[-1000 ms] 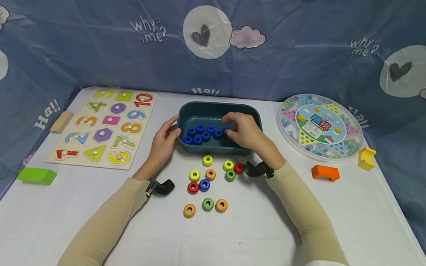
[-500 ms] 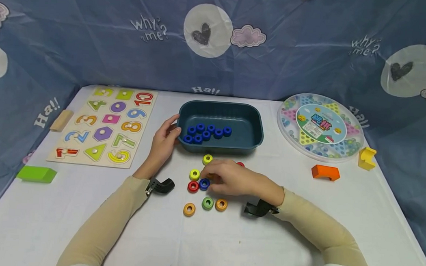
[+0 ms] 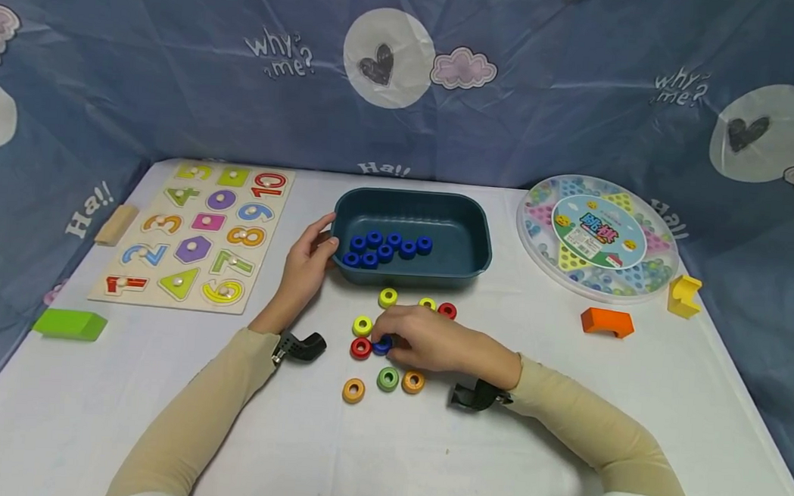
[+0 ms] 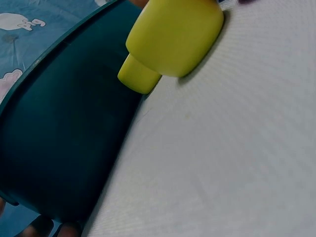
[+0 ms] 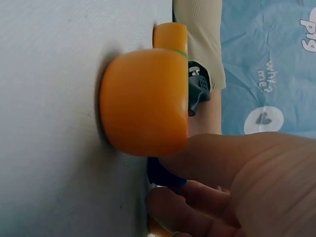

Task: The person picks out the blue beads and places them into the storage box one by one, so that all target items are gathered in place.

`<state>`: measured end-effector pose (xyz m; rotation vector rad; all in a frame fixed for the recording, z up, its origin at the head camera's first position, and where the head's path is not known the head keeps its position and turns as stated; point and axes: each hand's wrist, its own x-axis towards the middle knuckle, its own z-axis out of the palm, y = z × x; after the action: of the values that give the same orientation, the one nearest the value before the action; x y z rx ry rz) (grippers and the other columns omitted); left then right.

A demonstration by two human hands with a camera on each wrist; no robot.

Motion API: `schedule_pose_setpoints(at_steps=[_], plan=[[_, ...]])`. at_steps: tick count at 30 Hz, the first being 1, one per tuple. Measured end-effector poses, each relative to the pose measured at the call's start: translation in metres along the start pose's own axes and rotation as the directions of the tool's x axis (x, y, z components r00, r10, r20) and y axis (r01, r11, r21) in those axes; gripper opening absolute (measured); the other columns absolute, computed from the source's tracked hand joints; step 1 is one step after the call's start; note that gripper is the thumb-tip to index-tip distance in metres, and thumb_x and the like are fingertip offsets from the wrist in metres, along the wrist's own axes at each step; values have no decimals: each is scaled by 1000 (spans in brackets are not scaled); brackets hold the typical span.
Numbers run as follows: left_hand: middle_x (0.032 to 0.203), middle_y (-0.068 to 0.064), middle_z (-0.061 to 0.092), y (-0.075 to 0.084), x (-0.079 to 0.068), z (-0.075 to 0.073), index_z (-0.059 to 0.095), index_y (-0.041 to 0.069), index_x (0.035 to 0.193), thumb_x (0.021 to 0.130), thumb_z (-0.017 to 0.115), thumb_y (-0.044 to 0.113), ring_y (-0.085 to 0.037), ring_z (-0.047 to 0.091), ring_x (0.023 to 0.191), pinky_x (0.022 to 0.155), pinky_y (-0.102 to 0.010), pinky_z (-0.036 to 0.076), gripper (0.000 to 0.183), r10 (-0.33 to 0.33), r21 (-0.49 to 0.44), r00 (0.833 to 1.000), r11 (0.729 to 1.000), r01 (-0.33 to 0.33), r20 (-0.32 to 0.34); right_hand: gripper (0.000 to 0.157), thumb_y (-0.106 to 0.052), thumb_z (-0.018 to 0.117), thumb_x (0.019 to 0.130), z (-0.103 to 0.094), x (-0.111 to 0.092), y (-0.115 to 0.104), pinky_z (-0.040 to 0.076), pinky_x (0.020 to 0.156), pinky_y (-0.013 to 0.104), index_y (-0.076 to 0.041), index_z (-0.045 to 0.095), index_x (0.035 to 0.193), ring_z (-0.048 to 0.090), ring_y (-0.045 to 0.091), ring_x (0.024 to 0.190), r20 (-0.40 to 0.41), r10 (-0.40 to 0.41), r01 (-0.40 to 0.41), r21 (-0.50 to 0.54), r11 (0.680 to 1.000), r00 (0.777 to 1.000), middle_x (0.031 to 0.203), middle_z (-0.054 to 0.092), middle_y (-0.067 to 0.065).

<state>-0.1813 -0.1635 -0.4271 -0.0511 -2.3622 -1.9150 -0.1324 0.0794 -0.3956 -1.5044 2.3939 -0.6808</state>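
Note:
In the head view, my left hand (image 3: pixel 303 269) holds the left end of a dark teal plastic tray (image 3: pixel 415 280). Its fingertips show at the tray's end in the left wrist view. Several blue ring beads (image 3: pixel 384 252) lie inside, mostly towards the left. In front of the tray, my right hand (image 3: pixel 435 341) pinches another blue bead (image 5: pixel 165 175) between thumb and fingers, at table level. Around it lie a red bead (image 3: pixel 360 348), yellow beads (image 3: pixel 362 325), a green bead (image 3: pixel 387 379) and orange beads (image 3: pixel 353 390). The right hand hides some of the loose beads.
On the left are a wooden number puzzle (image 3: pixel 192 247), a green block (image 3: pixel 70 324) and a plain wooden block (image 3: pixel 116 225). A round marble game case (image 3: pixel 598 237), an orange block (image 3: pixel 607 321) and a yellow block (image 3: pixel 684 296) stand right. A printed blue cloth (image 3: pixel 548 121) hangs behind.
My right hand has left the tray, where a blue bead now lies by itself at the right of the group, and has come down to the loose blue bead. The left hand has stayed put.

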Motion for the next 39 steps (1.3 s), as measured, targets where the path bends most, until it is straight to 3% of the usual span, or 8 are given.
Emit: schedule_pose_setpoints(at_steps=[7,13,17,22,25,29,34,39], plan=[[141,-19,51,3,0,0,41,19,148,101,48,18,-34,54,120,76,-13,49,47,-9,-21,1000,1000,9,6,23,-9,73,84,0,0,-1,51,82,20,-10,69,107,56,8,88,-1,-9,9,-11,1000,1000,105,67,-1],[141,-25,49,29,-11,0,39,9,149,102,46,13,-39,52,121,79,-18,51,48,-3,5,1000,1000,3,23,22,-11,73,85,-1,0,0,51,82,20,-11,70,107,58,7,89,-9,-17,17,-19,1000,1000,104,68,-3],[138,-21,52,15,-6,1,41,16,149,102,47,18,-35,55,117,77,-14,50,47,12,8,1000,1000,-12,7,21,-13,72,85,-11,0,-3,48,73,17,-13,70,106,58,11,81,-75,-44,44,6,999,996,98,66,-4],[137,-17,54,-1,0,0,43,23,147,102,48,22,-30,55,116,76,-13,49,46,19,10,1000,1000,-19,-9,22,-11,70,84,-49,2,-4,47,64,17,-12,69,107,57,13,72,-232,-58,59,-2,998,971,97,65,-1],[137,-17,54,-2,1,1,43,23,147,102,48,22,-30,55,117,76,-12,49,46,17,8,1000,1000,-17,-9,25,-9,68,84,-69,3,7,48,62,21,-10,70,109,56,11,70,-300,7,-15,-24,1000,954,98,66,3],[136,-16,55,-1,1,2,44,24,147,101,49,21,-28,56,115,75,-13,49,45,17,9,1000,1000,-17,-14,27,-6,68,82,-81,6,32,47,60,28,-6,70,109,54,13,64,-354,173,-189,-12,982,919,93,66,8],[135,-16,56,0,1,3,44,23,146,101,49,20,-24,56,113,75,-13,50,45,16,14,1000,1000,-15,-24,27,-8,69,81,-80,9,62,47,65,33,-4,70,107,55,20,71,-302,421,-443,-5,896,855,90,67,10],[135,-17,56,0,1,2,44,23,147,101,48,20,-27,56,114,75,-13,50,46,19,13,1000,1000,-18,-21,24,-10,71,81,-79,12,74,46,64,34,-4,70,104,55,22,71,-246,538,-563,-40,825,806,84,66,11]])
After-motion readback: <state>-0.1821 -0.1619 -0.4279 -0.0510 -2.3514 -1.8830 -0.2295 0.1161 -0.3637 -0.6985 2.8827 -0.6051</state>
